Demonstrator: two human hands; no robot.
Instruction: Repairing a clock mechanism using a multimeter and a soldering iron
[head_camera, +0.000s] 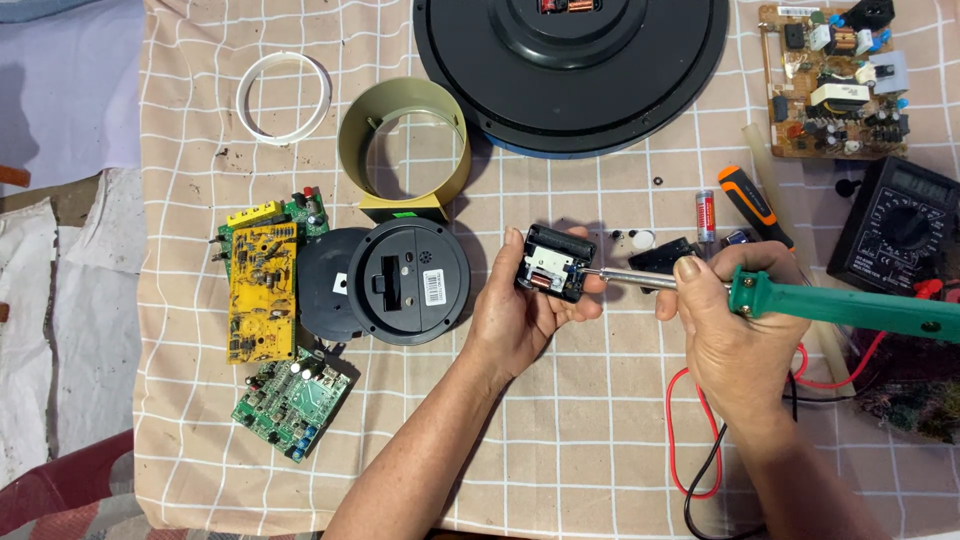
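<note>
While a beige checked cloth (560, 440) covers the whole work surface, the biggest thing on it is a round black disc-shaped housing (570, 70) at the top, partly cut off by the frame edge. Below and left of it stands an olive-green ring-shaped sleeve (404, 150), with a thin white ring (284, 98) lying further left. A round black cap (408, 281) rests beneath the sleeve, overlapping a second black disc, and just left of that lies a yellow circuit board (261, 293) over a green one, with another green circuit board (292, 402) below. At the right edge sit a brown circuit board (835, 85) and a black multimeter (900, 225) with red and black leads trailing down. The right hand (735, 325) is closed around the green handle of a soldering iron (850, 308), its metal tip touching the small black module (554, 262). The left hand (525, 315) pinches that module between thumb and fingers, holding it above the cloth near the centre.
</note>
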